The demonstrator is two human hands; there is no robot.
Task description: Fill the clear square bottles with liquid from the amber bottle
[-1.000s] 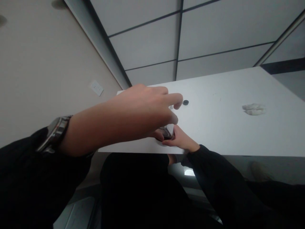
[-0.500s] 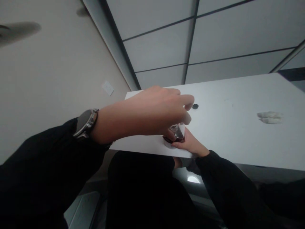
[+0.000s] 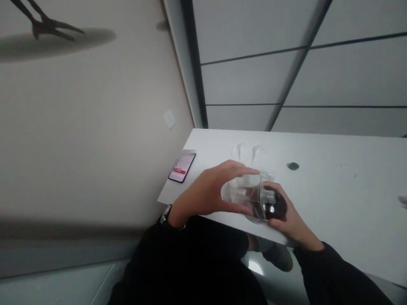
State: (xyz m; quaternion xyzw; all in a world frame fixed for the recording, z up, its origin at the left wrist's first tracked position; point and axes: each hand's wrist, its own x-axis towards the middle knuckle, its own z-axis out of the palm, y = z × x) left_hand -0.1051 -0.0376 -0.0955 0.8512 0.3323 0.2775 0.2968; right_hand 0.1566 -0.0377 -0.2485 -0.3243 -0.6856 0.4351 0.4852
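Observation:
My left hand (image 3: 206, 190) curves around a clear, see-through container (image 3: 237, 192), thumb below and fingers above. It is held over the white table near the front edge. My right hand (image 3: 294, 224) grips a dark, rounded bottle (image 3: 277, 207) with a threaded clear neck, its fingers behind and thumb in front. The bottle's neck side faces the container, and the two overlap in view; I cannot tell whether they touch or are joined. Behind them a thin, crumpled clear or white sheet (image 3: 248, 150) lies on the table. A small dark round cap-like piece (image 3: 293, 166) is farther right.
A phone (image 3: 182, 167) with a lit screen lies at the left end of the white table (image 3: 337, 212). A wall with a socket (image 3: 169, 119) rises on the left, and pale panels (image 3: 241, 84) stand behind. Something pale (image 3: 403, 200) shows at the right edge.
My left hand has drawn back left and lower from above the bottle and now holds the clear container. The view has turned left, bringing the phone into sight.

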